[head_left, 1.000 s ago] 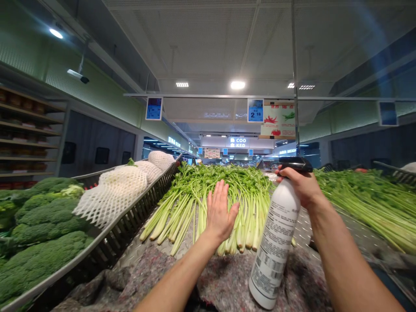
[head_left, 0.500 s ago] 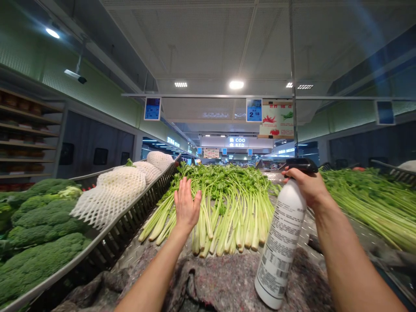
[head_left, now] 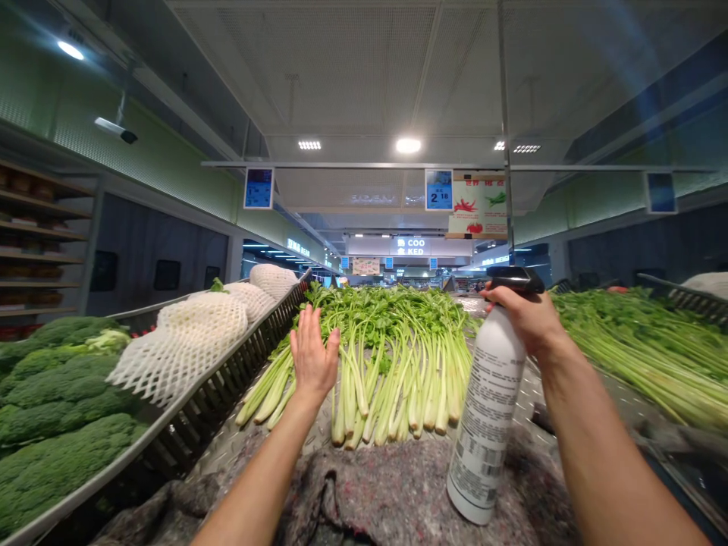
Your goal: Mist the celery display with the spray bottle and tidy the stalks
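My right hand (head_left: pixel 531 315) is wrapped round the neck of a white spray bottle (head_left: pixel 490 409) with a black trigger head (head_left: pixel 516 279). The bottle is nearly upright, tilted a little, with its printed label toward me. My left hand (head_left: pixel 314 356) is stretched out flat over the left part of a wide spread of celery (head_left: pixel 398 364), fingers up and thumb apart, holding nothing. Whether it touches the stalks I cannot tell. The celery lies with leaves at the back and pale stalk ends toward me. A grey-brown felt cloth (head_left: pixel 392 485) lies in front of the stalk ends.
On the left a dark slatted crate (head_left: pixel 187 425) borders broccoli (head_left: pixel 62 402) and produce in white foam nets (head_left: pixel 187 341). A mirror-like panel at right shows more celery (head_left: pixel 631 341). Price tags (head_left: pixel 438 189) hang from a rail above.
The whole view has shifted slightly, with most things sitting a little further left. The bottle is still in my right hand, and my left hand stays open over the celery.
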{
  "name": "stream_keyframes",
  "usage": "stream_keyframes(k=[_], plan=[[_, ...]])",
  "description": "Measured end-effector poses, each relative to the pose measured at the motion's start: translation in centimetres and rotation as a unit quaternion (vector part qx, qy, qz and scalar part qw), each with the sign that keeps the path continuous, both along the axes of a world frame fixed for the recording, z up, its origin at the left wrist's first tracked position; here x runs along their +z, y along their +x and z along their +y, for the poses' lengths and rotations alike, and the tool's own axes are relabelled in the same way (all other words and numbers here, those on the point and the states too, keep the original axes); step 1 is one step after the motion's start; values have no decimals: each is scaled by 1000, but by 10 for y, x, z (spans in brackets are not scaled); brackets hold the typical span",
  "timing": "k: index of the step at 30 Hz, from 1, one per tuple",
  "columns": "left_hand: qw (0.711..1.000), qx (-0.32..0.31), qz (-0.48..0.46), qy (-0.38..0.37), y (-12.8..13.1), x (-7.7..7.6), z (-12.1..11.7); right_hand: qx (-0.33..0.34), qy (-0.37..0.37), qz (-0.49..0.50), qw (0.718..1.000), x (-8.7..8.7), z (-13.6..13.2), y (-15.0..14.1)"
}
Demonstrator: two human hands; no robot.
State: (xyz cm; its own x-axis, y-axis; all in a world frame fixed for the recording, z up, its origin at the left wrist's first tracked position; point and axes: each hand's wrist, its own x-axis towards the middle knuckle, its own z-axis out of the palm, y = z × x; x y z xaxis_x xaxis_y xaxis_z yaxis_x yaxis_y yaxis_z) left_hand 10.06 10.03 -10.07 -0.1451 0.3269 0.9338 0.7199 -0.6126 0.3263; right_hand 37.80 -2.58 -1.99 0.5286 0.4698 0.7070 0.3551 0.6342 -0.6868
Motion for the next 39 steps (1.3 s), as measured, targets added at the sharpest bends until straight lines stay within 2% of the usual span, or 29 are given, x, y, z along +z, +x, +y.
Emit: stream_keyframes(k=[4, 7, 10, 14, 20, 29, 39], plan=[[1000, 21, 5, -3, -4, -2, 9, 8, 14, -6, 1000, 10, 7, -22], [1000, 29, 2, 2, -7, -2, 15, 41, -13, -3, 999, 13, 15, -33], [1000, 25, 2, 3, -7, -1, 15, 76, -32, -14, 996, 13, 17, -42], [1000, 27, 9, 6, -5, 1, 10, 105, -21, -40, 993, 9, 11, -48], [1000, 19, 10, -12, -3, -2, 8, 159, -31, -45, 986, 6, 8, -53], [1000, 22, 10, -11, -5, -3, 8, 157, -24, -134, 978, 6, 9, -71], [999, 32, 11, -22, -6, -4, 10, 198, -15, -128, 972, 8, 5, -81]])
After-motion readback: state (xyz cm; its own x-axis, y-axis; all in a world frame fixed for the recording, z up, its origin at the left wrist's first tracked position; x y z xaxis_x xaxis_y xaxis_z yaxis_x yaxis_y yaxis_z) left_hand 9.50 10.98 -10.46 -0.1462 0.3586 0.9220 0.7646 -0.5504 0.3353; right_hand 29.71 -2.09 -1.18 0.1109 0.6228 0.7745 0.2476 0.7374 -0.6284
